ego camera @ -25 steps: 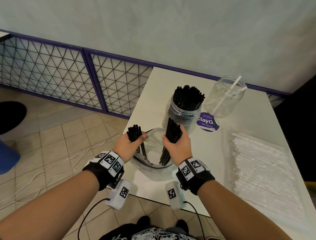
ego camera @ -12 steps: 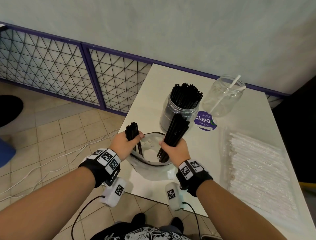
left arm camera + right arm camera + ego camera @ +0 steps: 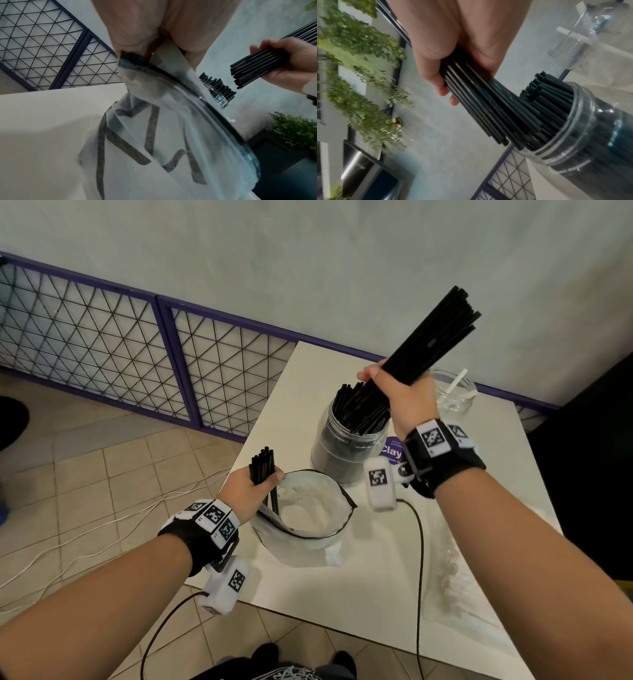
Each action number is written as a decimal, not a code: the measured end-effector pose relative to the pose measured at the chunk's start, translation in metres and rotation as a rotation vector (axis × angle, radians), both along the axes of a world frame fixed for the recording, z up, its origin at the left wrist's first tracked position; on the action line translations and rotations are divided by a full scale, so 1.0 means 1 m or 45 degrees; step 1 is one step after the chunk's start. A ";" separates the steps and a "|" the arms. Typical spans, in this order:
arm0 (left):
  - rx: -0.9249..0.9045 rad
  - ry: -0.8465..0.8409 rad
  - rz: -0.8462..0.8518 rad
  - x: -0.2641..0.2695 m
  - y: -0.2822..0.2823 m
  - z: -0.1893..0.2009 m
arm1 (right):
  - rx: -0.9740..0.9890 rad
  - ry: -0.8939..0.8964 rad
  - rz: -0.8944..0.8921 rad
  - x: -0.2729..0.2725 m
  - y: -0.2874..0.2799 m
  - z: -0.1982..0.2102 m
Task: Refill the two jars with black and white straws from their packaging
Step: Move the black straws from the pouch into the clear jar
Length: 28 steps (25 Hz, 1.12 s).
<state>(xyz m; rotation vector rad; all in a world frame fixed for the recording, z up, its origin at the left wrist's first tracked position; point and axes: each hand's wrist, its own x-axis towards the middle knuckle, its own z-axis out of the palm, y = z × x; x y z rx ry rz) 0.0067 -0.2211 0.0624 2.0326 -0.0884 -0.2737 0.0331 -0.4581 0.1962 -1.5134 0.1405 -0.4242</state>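
From here I judge the black half nearly done: the black-straw jar [image 3: 346, 440], standing mid-table toward the left edge, is already packed. My right hand [image 3: 406, 402] has its fingers wrapped round a thick bundle of black straws [image 3: 435, 344], held above that jar, tilted, lower ends at the mouth among the straws already there. My left hand [image 3: 248, 491] sits near the table's left edge, fingers curled round a few last black straws [image 3: 263, 470] and pinching the rim of the open bag [image 3: 308, 515], which otherwise looks empty. The white half is barely begun, as far as I can see: the clear jar [image 3: 452, 395] near the far edge holds a single white straw [image 3: 457, 378], and the packet of white straws [image 3: 452, 570] lies along the right edge, mostly hidden by my right forearm.
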 end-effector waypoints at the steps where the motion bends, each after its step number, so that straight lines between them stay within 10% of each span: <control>1: 0.001 0.001 0.003 -0.001 0.001 0.000 | 0.023 0.017 -0.024 0.009 -0.003 -0.001; 14: -0.039 0.062 -0.015 -0.008 0.001 0.003 | -0.399 0.193 -0.009 0.041 -0.005 -0.042; 22: -0.029 0.063 -0.028 -0.006 0.002 0.000 | -0.190 0.113 0.030 0.046 -0.016 -0.031; 28: -0.040 0.057 -0.030 -0.006 0.002 -0.001 | -0.758 -0.024 0.013 0.058 -0.014 -0.022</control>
